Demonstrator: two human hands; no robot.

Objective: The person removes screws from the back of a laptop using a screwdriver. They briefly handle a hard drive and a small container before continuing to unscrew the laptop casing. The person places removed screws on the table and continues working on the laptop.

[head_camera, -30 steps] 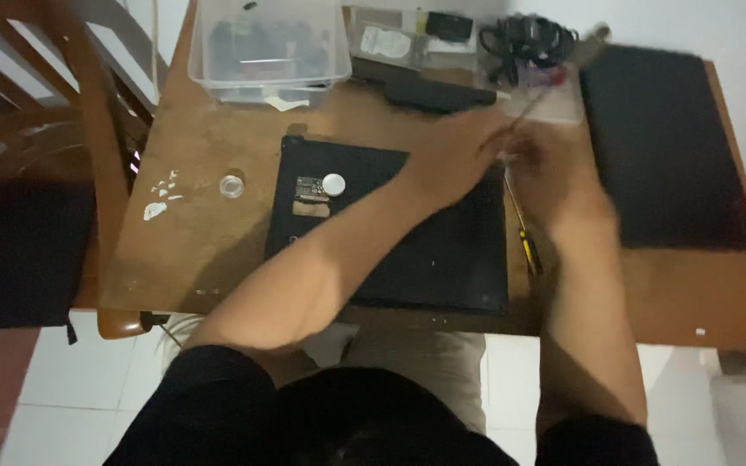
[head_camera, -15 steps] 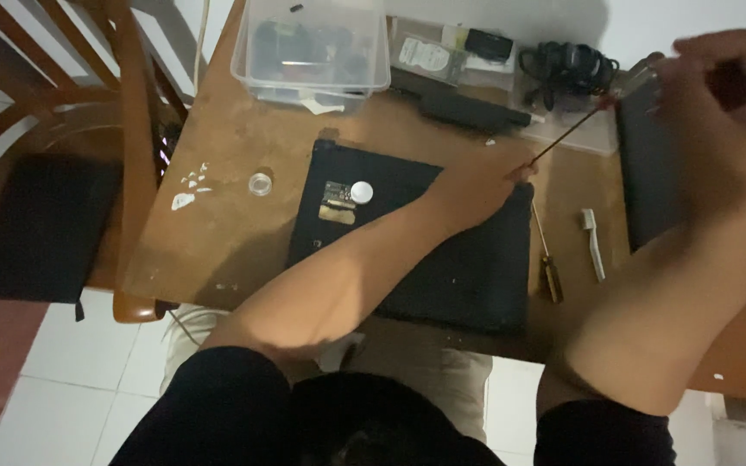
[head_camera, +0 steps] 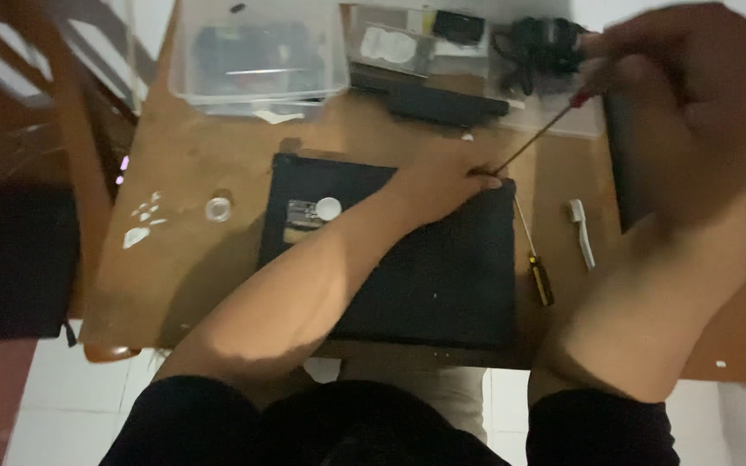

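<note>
A black laptop [head_camera: 442, 276] lies bottom-up on the wooden table [head_camera: 200, 164]. My left hand [head_camera: 442, 179] rests on its far right corner, fingers pinching the tip of a long thin screwdriver [head_camera: 533, 138]. My right hand [head_camera: 692, 95] is raised close to the camera and grips the red handle end of that screwdriver. A small white round piece [head_camera: 328, 208] sits beside a label on the laptop's base.
A second screwdriver with a yellow-black handle [head_camera: 535, 266] and a white brush [head_camera: 580, 231] lie right of the laptop. A clear plastic box [head_camera: 256, 56], a black battery bar [head_camera: 442, 102], cables [head_camera: 537, 47], a small clear cap [head_camera: 218, 208] and white scraps [head_camera: 142, 223] are around. A chair [head_camera: 53, 129] stands left.
My right hand has lifted from the laptop's edge up toward the camera, drawing the screwdriver's handle up and right. My left hand stays at the laptop's far right corner.
</note>
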